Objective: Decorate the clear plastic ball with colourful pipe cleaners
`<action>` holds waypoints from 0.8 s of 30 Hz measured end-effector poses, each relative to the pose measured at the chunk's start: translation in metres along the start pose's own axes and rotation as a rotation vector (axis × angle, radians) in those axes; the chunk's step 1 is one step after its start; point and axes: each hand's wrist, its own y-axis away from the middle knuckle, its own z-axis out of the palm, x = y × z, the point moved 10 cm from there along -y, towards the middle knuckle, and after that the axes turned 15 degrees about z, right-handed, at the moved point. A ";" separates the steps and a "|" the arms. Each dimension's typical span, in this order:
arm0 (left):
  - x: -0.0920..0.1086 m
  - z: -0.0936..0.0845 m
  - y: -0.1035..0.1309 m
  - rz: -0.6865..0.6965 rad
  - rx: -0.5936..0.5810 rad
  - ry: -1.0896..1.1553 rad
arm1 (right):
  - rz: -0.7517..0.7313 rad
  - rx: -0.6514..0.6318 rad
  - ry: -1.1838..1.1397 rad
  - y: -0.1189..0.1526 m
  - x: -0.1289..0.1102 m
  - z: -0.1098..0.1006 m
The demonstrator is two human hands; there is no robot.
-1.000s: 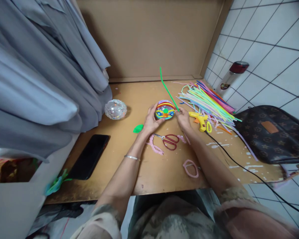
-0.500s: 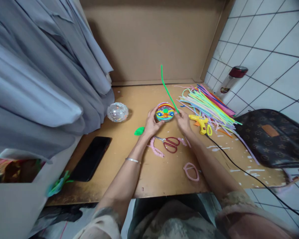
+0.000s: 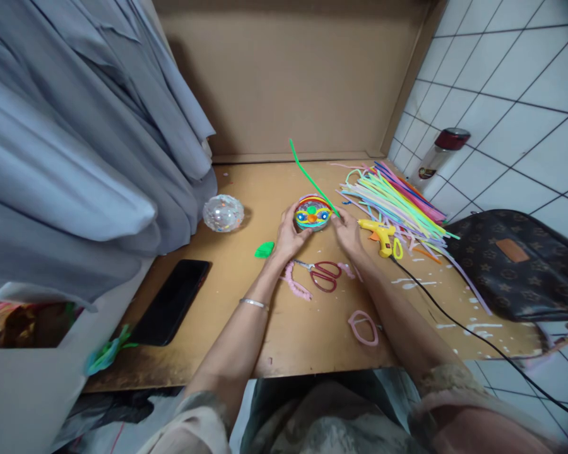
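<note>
Near the middle of the table, my left hand (image 3: pixel 291 232) is wrapped round the left side of a clear ball decorated with coloured strips (image 3: pixel 313 212), with blue eye-like discs and an orange middle. My right hand (image 3: pixel 347 230) is at the ball's right side, its fingers pinching the lower end of a green pipe cleaner (image 3: pixel 307 175). The pipe cleaner slants up and left above the ball. Below the hands lie red-handled scissors (image 3: pixel 326 276) and a curved pink fuzzy piece (image 3: pixel 295 282). A green leaf shape (image 3: pixel 264 250) lies beside my left wrist.
A second clear ball (image 3: pixel 223 213) and a black phone (image 3: pixel 173 302) are on the left. To the right are many pipe cleaners (image 3: pixel 397 202), a yellow glue gun (image 3: pixel 383 236) with its cord, a bottle (image 3: pixel 438 157) and a dark bag (image 3: pixel 520 265). A pink loop (image 3: pixel 363 328) lies near the front.
The green pipe cleaner's free end has swung left and slightly down. The decorated ball has shifted or turned slightly left in my hands.
</note>
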 end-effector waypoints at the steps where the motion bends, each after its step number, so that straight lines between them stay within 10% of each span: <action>1: 0.001 -0.001 0.000 -0.009 0.004 0.003 | -0.004 0.006 0.010 0.000 -0.001 -0.001; 24: -0.004 -0.003 -0.001 -0.028 0.022 0.035 | 0.001 0.038 0.033 0.001 -0.005 -0.007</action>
